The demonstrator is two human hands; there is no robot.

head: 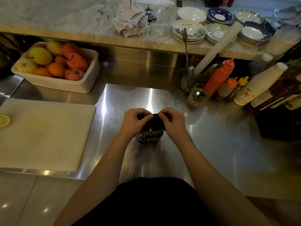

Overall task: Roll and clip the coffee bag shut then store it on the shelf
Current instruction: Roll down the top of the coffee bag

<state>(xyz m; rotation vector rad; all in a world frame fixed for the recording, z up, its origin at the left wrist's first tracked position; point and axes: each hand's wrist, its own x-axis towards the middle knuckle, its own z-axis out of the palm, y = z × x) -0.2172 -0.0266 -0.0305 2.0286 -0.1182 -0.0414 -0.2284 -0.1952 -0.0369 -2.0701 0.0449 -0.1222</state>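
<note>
A dark brown coffee bag (151, 136) with pale lettering stands upright on the steel counter (203, 144), right in front of me. My left hand (134, 121) pinches the left end of its folded top edge. My right hand (173, 122) pinches the right end of the same fold. The two thumbs nearly meet over the middle of the top. Both hands hide most of the bag's upper half. No clip shows in view.
A white cutting board (44, 134) lies to the left, with a lemon slice (4, 119) at its left edge. A white tub of fruit (57, 67) sits behind it. Sauce bottles (224, 79) and a glass (197, 95) crowd the right. Stacked plates (189, 32) fill the marble ledge.
</note>
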